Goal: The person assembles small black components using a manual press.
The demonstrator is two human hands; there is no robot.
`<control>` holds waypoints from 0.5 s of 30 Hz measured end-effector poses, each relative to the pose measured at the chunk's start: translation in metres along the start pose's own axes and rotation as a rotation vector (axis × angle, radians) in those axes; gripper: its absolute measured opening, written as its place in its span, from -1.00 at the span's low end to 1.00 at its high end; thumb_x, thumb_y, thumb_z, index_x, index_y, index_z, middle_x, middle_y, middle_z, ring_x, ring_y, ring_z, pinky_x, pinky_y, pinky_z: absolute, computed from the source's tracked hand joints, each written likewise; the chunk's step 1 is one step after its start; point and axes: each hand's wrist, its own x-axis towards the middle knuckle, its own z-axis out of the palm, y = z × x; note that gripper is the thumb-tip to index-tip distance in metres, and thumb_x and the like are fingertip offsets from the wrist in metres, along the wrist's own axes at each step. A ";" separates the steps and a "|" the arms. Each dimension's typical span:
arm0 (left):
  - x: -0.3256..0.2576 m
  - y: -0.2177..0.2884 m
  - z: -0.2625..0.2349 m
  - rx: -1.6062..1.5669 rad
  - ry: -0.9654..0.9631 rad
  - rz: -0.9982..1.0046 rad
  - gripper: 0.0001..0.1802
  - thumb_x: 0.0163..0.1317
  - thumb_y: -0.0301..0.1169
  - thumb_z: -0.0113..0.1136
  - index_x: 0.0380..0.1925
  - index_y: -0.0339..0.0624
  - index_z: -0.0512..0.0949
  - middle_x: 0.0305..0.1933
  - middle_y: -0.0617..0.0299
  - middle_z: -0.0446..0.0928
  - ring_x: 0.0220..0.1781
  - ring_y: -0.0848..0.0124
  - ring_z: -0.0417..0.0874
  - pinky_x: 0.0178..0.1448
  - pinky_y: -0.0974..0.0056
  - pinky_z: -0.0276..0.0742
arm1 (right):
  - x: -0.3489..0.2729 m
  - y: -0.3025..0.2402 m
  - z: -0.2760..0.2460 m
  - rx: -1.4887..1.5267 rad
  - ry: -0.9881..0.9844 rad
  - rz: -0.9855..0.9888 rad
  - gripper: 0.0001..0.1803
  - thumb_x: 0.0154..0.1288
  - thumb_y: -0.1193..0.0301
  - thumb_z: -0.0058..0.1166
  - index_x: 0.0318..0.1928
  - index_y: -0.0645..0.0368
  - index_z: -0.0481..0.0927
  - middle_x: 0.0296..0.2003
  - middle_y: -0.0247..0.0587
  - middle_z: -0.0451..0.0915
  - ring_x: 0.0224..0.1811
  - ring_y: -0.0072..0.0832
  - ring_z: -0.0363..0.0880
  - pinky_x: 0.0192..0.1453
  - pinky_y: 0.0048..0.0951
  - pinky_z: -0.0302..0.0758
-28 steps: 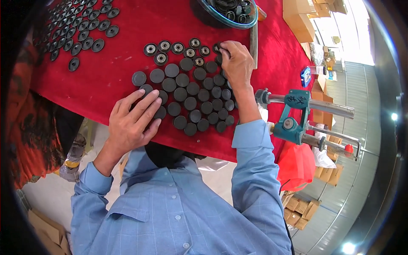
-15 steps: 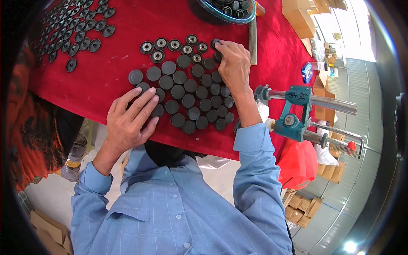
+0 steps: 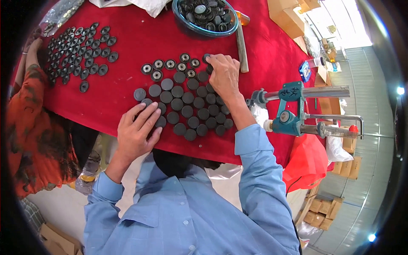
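Faintly checked light blue shirt [image 3: 178, 229], small pale buttons [image 3: 185, 222], chest pocket [image 3: 142, 216], wide folded cuffs [image 3: 253, 140], bare hands [image 3: 137, 134]

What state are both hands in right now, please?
Left hand: open, fingers loosely spread at the near discs.
Right hand: fingertips at one far disc; whether it is gripped cannot be told.

The left grip [image 3: 138, 131] is partly covering the nearest black discs [image 3: 161, 121]. The right grip [image 3: 225, 76] is curling over another disc [image 3: 206, 57], hiding part of it, and whether it is pinching or merely touching is not showing. Pieces [image 3: 217, 19] in the blue bowl [image 3: 199, 34] are overlapping, concealing one another. A white sheet [image 3: 149, 5] is running off the top edge. A co-worker's hand [image 3: 36, 43] is fading into the dark left margin, its fingers blurring.
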 end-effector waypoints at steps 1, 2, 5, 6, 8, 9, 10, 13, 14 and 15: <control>0.000 0.001 0.000 -0.006 0.005 0.006 -0.43 0.05 -0.35 0.50 0.15 -0.08 0.71 0.36 0.26 0.64 0.32 0.11 0.61 0.26 0.05 0.59 | 0.000 0.004 0.000 0.081 -0.001 0.022 -0.69 0.16 0.60 0.20 -0.09 0.04 0.77 -0.11 -0.34 0.75 0.01 -0.28 0.67 0.14 -0.12 0.42; 0.000 0.000 0.000 0.004 0.010 0.014 -0.43 0.05 -0.35 0.50 0.15 -0.08 0.71 0.36 0.26 0.64 0.32 0.11 0.61 0.26 0.05 0.59 | 0.000 0.009 -0.001 0.162 -0.004 0.043 -0.70 0.17 0.59 0.20 -0.09 0.05 0.77 -0.10 -0.32 0.75 0.02 -0.26 0.68 0.11 -0.11 0.48; -0.002 -0.001 0.000 0.002 0.014 0.003 -0.43 0.05 -0.34 0.51 0.15 -0.08 0.71 0.37 0.21 0.63 0.32 0.10 0.61 0.25 0.05 0.60 | 0.032 0.013 -0.017 0.322 0.046 0.107 -0.77 0.27 0.51 0.22 -0.07 0.13 0.76 -0.05 -0.15 0.74 0.04 -0.13 0.69 0.10 -0.04 0.60; -0.003 -0.001 0.000 0.010 0.013 -0.002 -0.43 0.05 -0.34 0.51 0.15 -0.08 0.71 0.37 0.21 0.63 0.32 0.10 0.61 0.25 0.05 0.60 | 0.046 0.013 -0.020 0.382 0.139 0.137 -0.78 0.29 0.48 0.25 -0.06 0.16 0.75 -0.04 -0.09 0.73 0.01 -0.08 0.70 0.11 -0.03 0.62; -0.006 -0.001 -0.001 -0.011 -0.009 -0.020 -0.39 0.02 -0.40 0.51 0.18 -0.10 0.71 0.37 0.15 0.63 0.33 0.03 0.61 0.35 0.00 0.59 | 0.079 0.013 -0.027 0.352 0.156 0.156 -0.76 0.29 0.42 0.29 -0.04 0.17 0.75 -0.03 -0.04 0.73 0.00 -0.06 0.70 0.13 -0.04 0.63; -0.004 -0.002 -0.001 -0.007 -0.007 -0.021 -0.39 0.02 -0.40 0.51 0.18 -0.10 0.71 0.37 0.15 0.63 0.33 0.03 0.61 0.35 0.00 0.59 | 0.094 0.017 -0.026 0.311 0.177 0.177 -0.72 0.30 0.37 0.33 -0.02 0.18 0.74 -0.03 0.00 0.73 0.00 -0.04 0.70 0.16 -0.04 0.63; -0.002 0.000 0.000 -0.015 -0.003 -0.010 -0.39 0.01 -0.40 0.51 0.18 -0.09 0.71 0.37 0.15 0.64 0.32 0.03 0.62 0.34 0.00 0.60 | 0.106 0.027 -0.020 0.308 0.178 0.177 -0.72 0.30 0.37 0.33 -0.02 0.18 0.74 -0.03 0.00 0.73 0.00 -0.04 0.70 0.16 -0.04 0.63; -0.001 -0.001 0.000 -0.007 -0.005 -0.015 -0.38 0.01 -0.39 0.52 0.17 -0.08 0.71 0.36 0.15 0.64 0.30 0.03 0.63 0.32 0.01 0.61 | 0.135 0.031 0.004 0.125 0.254 0.008 -0.67 0.25 0.31 0.38 -0.02 0.17 0.73 -0.02 0.01 0.71 0.00 -0.05 0.69 0.12 -0.07 0.64; -0.003 -0.002 -0.001 0.000 -0.003 -0.018 -0.38 0.00 -0.38 0.52 0.18 -0.08 0.71 0.35 0.16 0.65 0.29 0.03 0.64 0.32 0.01 0.62 | 0.145 0.024 0.007 0.114 0.072 0.056 -0.48 0.34 0.15 0.30 0.22 0.11 0.61 0.17 0.20 0.59 0.23 0.09 0.55 0.35 0.03 0.48; -0.004 -0.002 -0.003 0.008 -0.012 -0.032 -0.38 0.00 -0.38 0.52 0.18 -0.08 0.71 0.35 0.16 0.65 0.29 0.03 0.64 0.32 0.01 0.62 | 0.152 0.017 0.011 0.100 -0.109 0.100 -0.29 0.43 -0.01 0.22 0.46 0.06 0.50 0.36 0.38 0.46 0.46 0.23 0.41 0.57 0.14 0.32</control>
